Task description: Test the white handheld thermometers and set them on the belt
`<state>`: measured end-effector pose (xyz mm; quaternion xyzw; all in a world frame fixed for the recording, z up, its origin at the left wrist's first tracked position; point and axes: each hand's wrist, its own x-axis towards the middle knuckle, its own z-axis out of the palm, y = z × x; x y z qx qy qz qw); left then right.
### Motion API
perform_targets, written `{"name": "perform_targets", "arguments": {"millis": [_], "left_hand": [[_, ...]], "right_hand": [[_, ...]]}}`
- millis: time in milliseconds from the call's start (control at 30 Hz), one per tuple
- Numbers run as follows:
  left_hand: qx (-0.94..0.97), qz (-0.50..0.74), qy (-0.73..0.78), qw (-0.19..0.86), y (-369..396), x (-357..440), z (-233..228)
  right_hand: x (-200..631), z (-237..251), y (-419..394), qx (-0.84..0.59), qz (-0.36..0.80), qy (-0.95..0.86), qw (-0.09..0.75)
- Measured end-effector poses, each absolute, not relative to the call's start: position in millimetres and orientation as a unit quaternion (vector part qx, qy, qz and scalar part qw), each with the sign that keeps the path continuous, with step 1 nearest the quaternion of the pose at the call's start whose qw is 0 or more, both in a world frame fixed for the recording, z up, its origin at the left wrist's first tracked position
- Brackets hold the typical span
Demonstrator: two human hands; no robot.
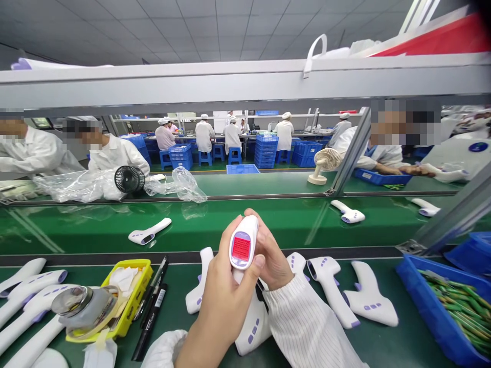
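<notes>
Both my hands hold one white infrared thermometer [243, 244] upright above the green bench. Its screen glows red and faces me. My left hand [226, 301] grips it from below with the thumb beside the screen. My right hand [272, 255] wraps its far side. Under my hands lie several more white thermometers [368, 299] on the bench.
A yellow tray [132, 301] with cloth and a metal dispenser [82, 306] sits at the left, black pens [153, 301] beside it. A blue bin [437, 312] of green parts stands right. Thermometers [149, 232] lie on the green conveyor [249, 220]. Workers sit beyond.
</notes>
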<state>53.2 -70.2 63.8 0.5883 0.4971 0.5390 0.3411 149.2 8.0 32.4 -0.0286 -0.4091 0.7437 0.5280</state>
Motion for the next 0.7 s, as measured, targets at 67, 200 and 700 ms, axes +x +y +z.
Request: {"name": "perform_targets", "arguments": {"millis": [67, 200, 700], "left_hand": [[0.578, 0.543, 0.503, 0.343, -70, 53, 65], [0.577, 0.532, 0.523, 0.334, -69, 52, 65], [0.614, 0.469, 0.584, 0.251, -85, 57, 86]], "right_hand": [[149, 32, 8, -0.021, 0.749, -0.402, 0.526], [146, 31, 10, -0.031, 0.761, -0.378, 0.526], [137, 44, -7, -0.045, 0.772, -0.36, 0.523]]}}
